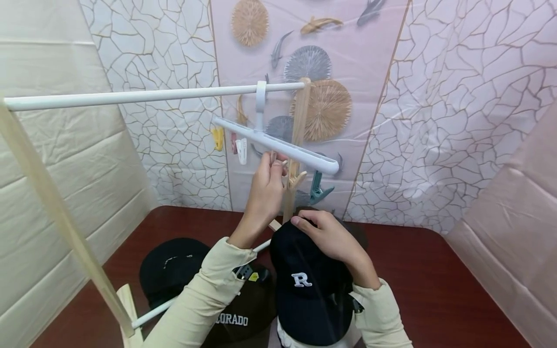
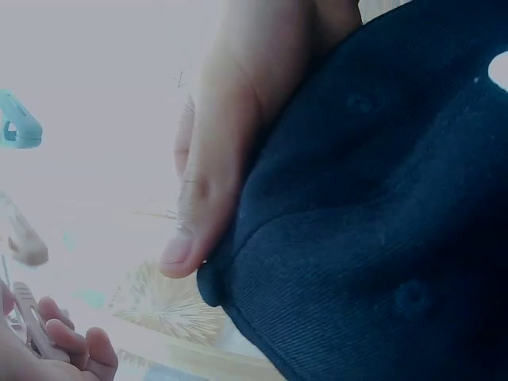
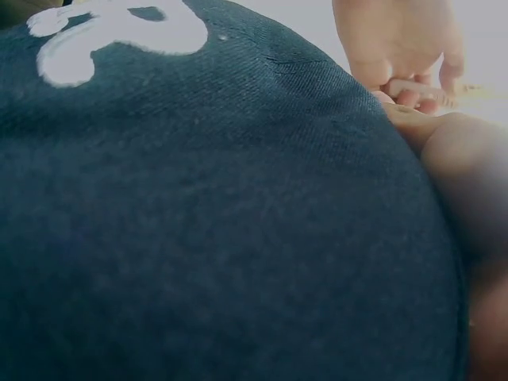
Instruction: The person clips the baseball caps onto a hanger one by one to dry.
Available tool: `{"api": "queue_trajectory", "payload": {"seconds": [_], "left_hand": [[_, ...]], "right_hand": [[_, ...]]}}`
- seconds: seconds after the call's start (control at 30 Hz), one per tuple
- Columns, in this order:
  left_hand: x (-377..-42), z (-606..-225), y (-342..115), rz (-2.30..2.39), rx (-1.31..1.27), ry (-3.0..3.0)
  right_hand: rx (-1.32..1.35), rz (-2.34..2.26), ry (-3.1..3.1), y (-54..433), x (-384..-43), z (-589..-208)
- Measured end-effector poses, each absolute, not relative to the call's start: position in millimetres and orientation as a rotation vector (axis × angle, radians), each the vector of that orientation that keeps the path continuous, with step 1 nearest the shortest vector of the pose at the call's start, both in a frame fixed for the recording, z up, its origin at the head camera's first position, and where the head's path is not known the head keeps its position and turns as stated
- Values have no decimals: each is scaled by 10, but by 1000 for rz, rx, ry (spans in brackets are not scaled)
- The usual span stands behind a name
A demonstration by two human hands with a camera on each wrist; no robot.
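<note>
A white clip hanger [image 1: 278,144] hangs from the rail, with several coloured clips below its bar. Just under the bar, my left hand [image 1: 266,188] pinches a pale clip [image 2: 38,321]. My right hand [image 1: 332,237] holds the top of a dark navy baseball cap [image 1: 304,256] with a white R on its front. The thumb [image 2: 186,230] lies along the crown near the top button in the left wrist view. In the right wrist view the cap [image 3: 238,214] covers most of the picture and hides part of the right hand.
A wooden stand with a white rail [image 1: 152,95] spans the left and middle. On the dark red table [image 1: 417,270] lie a black cap [image 1: 171,268] and a brown cap [image 1: 243,304] with white lettering. A teal clip [image 1: 319,188] and a yellow clip [image 1: 217,138] hang near the hanger's ends.
</note>
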State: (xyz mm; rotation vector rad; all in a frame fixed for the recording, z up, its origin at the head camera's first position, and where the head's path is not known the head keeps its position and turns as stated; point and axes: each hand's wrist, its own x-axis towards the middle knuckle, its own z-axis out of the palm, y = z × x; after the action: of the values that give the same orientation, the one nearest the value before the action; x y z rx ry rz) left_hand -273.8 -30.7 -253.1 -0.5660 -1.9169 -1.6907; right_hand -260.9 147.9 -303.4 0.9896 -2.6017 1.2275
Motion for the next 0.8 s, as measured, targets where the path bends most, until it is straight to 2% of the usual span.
{"api": "queue_trajectory", "payload": {"seconds": [0.53,0.8], "left_hand": [[-2522,-2578,-472,-1767,-596,-1814],[-2417,-2622,-602,-1764,-593,-1851]], "right_hand": [[1001,1193,-2599,1459,-2605,-3006],[1006,1197,-2594,1424,-2498,-2930]]}}
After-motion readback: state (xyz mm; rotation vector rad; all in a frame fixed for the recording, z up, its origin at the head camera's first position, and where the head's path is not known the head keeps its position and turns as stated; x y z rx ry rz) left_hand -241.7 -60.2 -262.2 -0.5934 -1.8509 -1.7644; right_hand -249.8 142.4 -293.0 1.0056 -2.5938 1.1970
